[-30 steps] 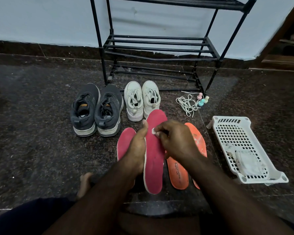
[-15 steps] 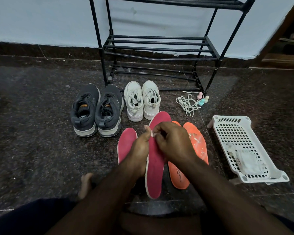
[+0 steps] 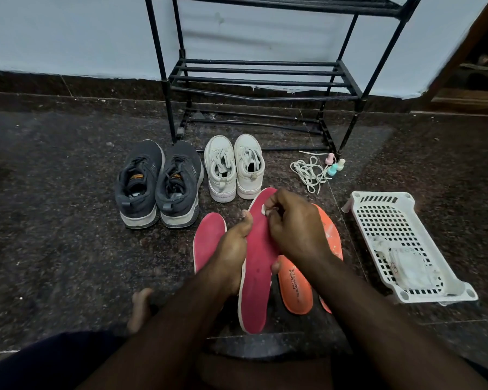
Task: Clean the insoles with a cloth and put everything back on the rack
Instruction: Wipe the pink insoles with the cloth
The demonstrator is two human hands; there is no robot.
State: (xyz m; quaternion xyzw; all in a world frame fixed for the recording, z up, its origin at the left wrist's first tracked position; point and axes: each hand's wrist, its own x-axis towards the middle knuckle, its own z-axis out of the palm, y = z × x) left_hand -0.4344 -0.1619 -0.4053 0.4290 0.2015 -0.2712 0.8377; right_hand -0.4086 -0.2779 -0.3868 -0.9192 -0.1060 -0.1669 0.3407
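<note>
Floor before the rack [image 3: 265,71], items taken left to right. The grey shoes [image 3: 158,184] stand as a pair, heels toward me, with the white shoes [image 3: 234,167] just beside them; both pairs wait below the rack, probably so that each can go back once its insoles are done. A red insole [image 3: 209,243] lies flat on the floor near my left hand [image 3: 231,249]. That hand grips the second red insole [image 3: 257,282] by its left edge, thumb up along the rim and fingers curled beneath, holding it tilted off the floor so the top face meets the wipe. My right hand [image 3: 293,226] pinches a small white cloth [image 3: 265,211] in curled fingers and presses it to the toe end of the held insole; I judge the wiping step to be under way. Two orange insoles [image 3: 296,288] lie partly under my right wrist, one overlapping the other. Farther right, white laces [image 3: 307,173] lie loose beside three small bottles [image 3: 334,166] near the rack's leg. At far right sits a white basket [image 3: 383,204] containing a pale packet, too indistinct to name.
</note>
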